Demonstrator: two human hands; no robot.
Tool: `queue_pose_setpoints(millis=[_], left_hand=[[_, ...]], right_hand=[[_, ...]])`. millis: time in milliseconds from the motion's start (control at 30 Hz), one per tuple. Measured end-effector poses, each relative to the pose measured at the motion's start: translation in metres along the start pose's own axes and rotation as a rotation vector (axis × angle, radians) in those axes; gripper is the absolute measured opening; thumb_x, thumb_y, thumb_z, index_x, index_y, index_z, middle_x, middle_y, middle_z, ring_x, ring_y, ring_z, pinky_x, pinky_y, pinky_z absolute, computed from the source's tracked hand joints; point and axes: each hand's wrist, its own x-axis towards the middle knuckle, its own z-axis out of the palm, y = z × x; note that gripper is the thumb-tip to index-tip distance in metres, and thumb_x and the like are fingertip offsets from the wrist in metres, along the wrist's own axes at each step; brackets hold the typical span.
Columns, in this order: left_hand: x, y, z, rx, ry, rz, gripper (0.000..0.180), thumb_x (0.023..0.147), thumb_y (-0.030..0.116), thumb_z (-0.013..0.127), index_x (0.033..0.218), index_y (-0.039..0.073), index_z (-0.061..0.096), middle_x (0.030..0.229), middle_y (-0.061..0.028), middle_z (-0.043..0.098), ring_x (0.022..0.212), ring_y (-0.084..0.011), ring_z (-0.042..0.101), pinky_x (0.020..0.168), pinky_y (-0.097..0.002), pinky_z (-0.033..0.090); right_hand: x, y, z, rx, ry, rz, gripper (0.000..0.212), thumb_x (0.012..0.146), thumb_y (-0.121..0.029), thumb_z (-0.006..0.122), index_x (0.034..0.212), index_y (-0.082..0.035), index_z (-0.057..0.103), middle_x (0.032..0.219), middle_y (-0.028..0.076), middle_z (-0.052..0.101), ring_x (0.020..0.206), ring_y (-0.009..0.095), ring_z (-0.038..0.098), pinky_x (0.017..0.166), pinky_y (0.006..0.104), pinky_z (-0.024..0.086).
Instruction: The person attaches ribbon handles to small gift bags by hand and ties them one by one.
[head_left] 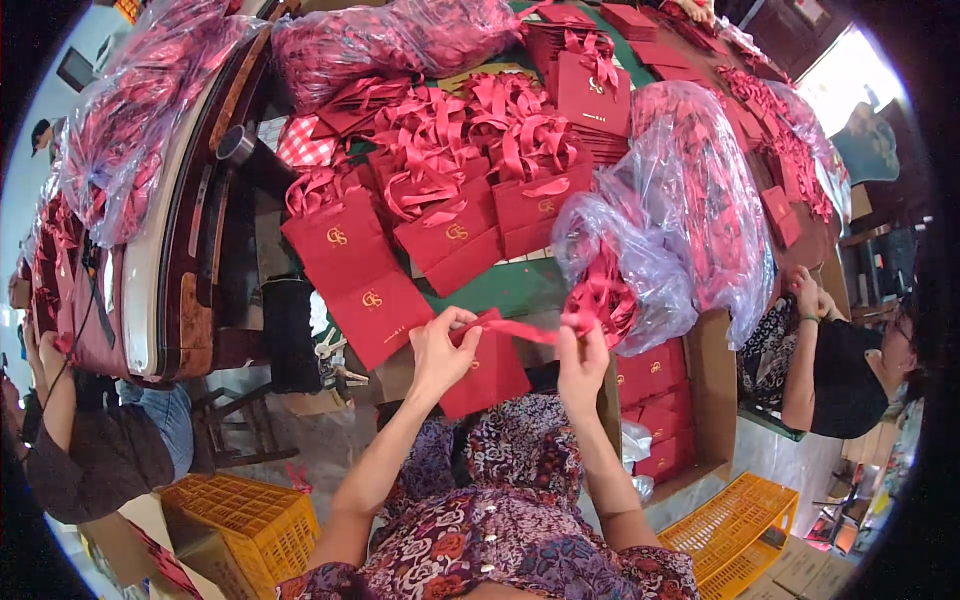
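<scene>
A red paper gift bag (498, 378) hangs over the table's near edge, just above my lap. My left hand (442, 352) is closed in a pinch at the bag's upper left edge, on one end of a red ribbon (524, 331). The ribbon runs nearly level across to my right hand (582, 368), whose thumb and fingers pinch its other end. Behind the right hand, a bundle of loose red ribbons (603, 298) spills from a clear plastic bag (640, 262). Whether the ribbon passes through the bag is hidden by my fingers.
Red bags with ribbon handles (458, 232) stand in rows on the green-topped table (505, 288). A cardboard box (712, 390) of red bags is at my right, with yellow crates (245, 520) on both sides. Co-workers sit left and right (845, 375). A dark cup (240, 148) stands far left.
</scene>
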Motion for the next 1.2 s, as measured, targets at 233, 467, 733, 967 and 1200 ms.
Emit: queue_pose_setpoints(millis=[233,467,733,967,1200], left_hand=[[0.000,0.012,0.016,0.214,0.226,0.311,0.013,0.090,0.017,0.065,0.101,0.012,0.070,0.096,-0.0044,0.068,0.096,-0.0265,0.060,0.092,-0.0405,0.036],[-0.021,0.002,0.011,-0.069,-0.071,-0.039,0.025,0.096,0.026,0.062,0.100,0.003,0.070,0.092,-0.0132,0.070,0.086,-0.0244,0.068,0.075,-0.0364,0.052],[-0.017,-0.027,0.022,-0.592,-0.108,-0.093,0.024,0.104,0.017,0.049,0.109,-0.002,0.064,0.084,-0.0068,0.070,0.082,-0.0142,0.068,0.076,-0.0302,0.054],[-0.044,-0.003,0.014,0.081,-0.166,0.144,0.011,0.094,0.007,0.049,0.099,0.000,0.056,0.081,-0.0219,0.063,0.082,-0.0428,0.059,0.073,-0.0546,0.047],[-0.050,-0.005,0.014,0.131,-0.232,0.154,0.013,0.090,0.008,0.056,0.100,0.001,0.057,0.086,-0.0187,0.063,0.085,-0.0398,0.060,0.076,-0.0515,0.048]], right_hand=[[-0.013,0.019,0.016,-0.798,-0.322,-0.399,0.023,0.082,-0.006,0.069,0.105,-0.006,0.066,0.090,0.012,0.059,0.077,0.031,0.062,0.065,0.0413,0.051],[-0.021,0.031,0.022,-0.891,-0.546,-0.640,0.026,0.077,-0.010,0.064,0.103,-0.009,0.067,0.082,0.006,0.051,0.075,0.024,0.058,0.064,0.0378,0.048],[-0.019,0.029,0.002,-0.894,-0.711,-0.604,0.025,0.078,-0.013,0.068,0.103,-0.009,0.071,0.082,0.007,0.053,0.078,0.026,0.061,0.067,0.0390,0.050],[-0.011,0.016,0.019,-0.306,-0.456,-0.011,0.022,0.094,-0.013,0.066,0.113,-0.002,0.068,0.092,0.009,0.064,0.077,0.015,0.063,0.068,0.0283,0.050],[-0.013,0.014,0.031,-0.151,-0.448,0.141,0.014,0.093,-0.009,0.067,0.102,0.001,0.068,0.093,0.004,0.067,0.077,0.009,0.064,0.070,0.0228,0.050]])
